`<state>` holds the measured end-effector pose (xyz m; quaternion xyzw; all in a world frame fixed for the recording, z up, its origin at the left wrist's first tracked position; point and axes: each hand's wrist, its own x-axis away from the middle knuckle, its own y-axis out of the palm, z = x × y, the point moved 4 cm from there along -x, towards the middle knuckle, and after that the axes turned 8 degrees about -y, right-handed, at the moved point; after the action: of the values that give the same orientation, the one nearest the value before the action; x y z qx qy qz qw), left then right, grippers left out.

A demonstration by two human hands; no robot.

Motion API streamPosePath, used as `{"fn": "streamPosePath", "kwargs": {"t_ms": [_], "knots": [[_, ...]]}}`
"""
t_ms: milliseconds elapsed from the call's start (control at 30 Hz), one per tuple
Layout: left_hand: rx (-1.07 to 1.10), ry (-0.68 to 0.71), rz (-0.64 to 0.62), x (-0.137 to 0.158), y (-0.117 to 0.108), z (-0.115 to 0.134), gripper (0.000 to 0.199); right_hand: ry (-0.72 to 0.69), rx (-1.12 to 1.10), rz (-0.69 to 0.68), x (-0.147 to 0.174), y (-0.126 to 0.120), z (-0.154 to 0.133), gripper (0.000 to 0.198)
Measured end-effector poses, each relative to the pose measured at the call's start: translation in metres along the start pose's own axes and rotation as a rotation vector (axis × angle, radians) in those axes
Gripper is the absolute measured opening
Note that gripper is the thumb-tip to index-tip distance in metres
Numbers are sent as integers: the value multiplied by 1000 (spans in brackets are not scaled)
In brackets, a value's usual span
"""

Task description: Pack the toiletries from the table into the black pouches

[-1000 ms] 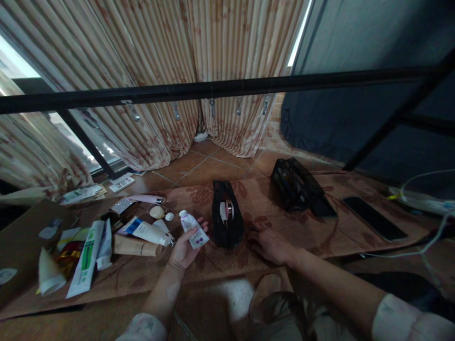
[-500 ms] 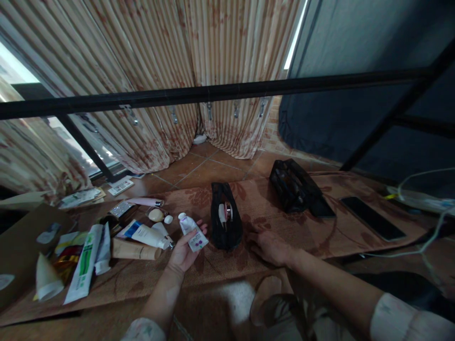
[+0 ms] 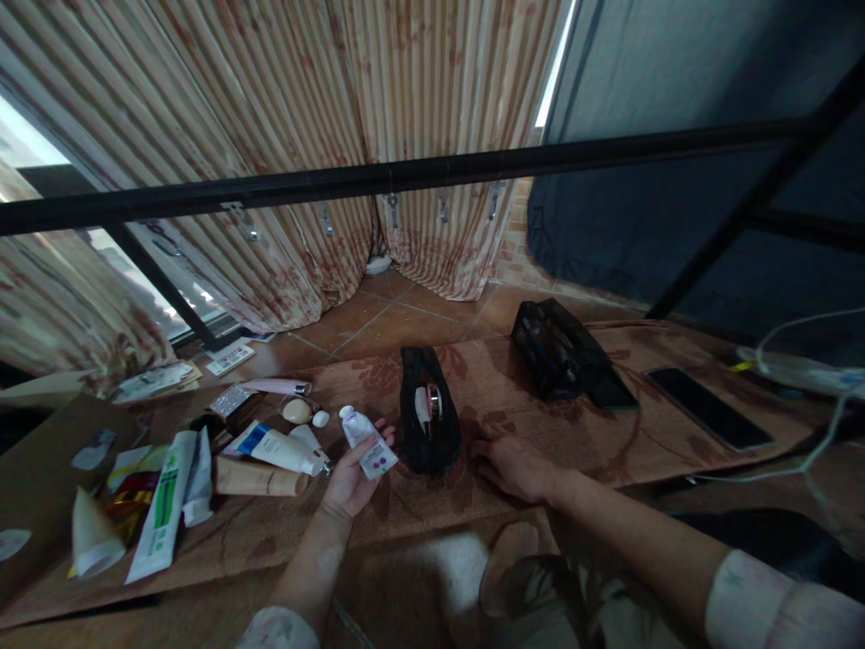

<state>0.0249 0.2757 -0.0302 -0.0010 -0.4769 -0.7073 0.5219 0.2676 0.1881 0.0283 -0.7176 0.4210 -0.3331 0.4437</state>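
Observation:
My left hand (image 3: 352,482) is closed around a white cream tube (image 3: 367,442) with a white cap and purple print, its cap end pointing up and left. Just right of it a black mesh pouch (image 3: 432,451) stands with its top gaping, and a pink-and-white item (image 3: 427,407) shows inside. My right hand (image 3: 517,467) lies on the brown cloth beside the pouch, fingers stretched out and holding nothing. Left of my left hand lie a blue-and-white tube (image 3: 274,448), a tan tube (image 3: 260,476) and a white-green tube (image 3: 162,509).
A second black mesh case (image 3: 550,351) and a dark phone (image 3: 709,407) rest on the cloth at right, near a white cable (image 3: 804,464). At left stands a cardboard box (image 3: 60,478). A black metal rail (image 3: 432,171) crosses before the curtains (image 3: 270,108).
The view has shifted very slightly. Both hands, the cream tube and the pouch keep practically the same places.

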Motion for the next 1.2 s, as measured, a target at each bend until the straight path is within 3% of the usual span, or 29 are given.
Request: {"fn": "streamPosePath", "kwargs": {"t_ms": [267, 700, 1200], "knots": [[2, -4, 16, 1, 1, -1, 45, 4, -12, -10, 0, 2, 1, 22], [-76, -1, -81, 12, 6, 2, 46, 1, -2, 7, 1, -1, 0, 23], [-29, -29, -46, 1, 1, -3, 32, 3, -8, 2, 1, -1, -1, 23]]}}
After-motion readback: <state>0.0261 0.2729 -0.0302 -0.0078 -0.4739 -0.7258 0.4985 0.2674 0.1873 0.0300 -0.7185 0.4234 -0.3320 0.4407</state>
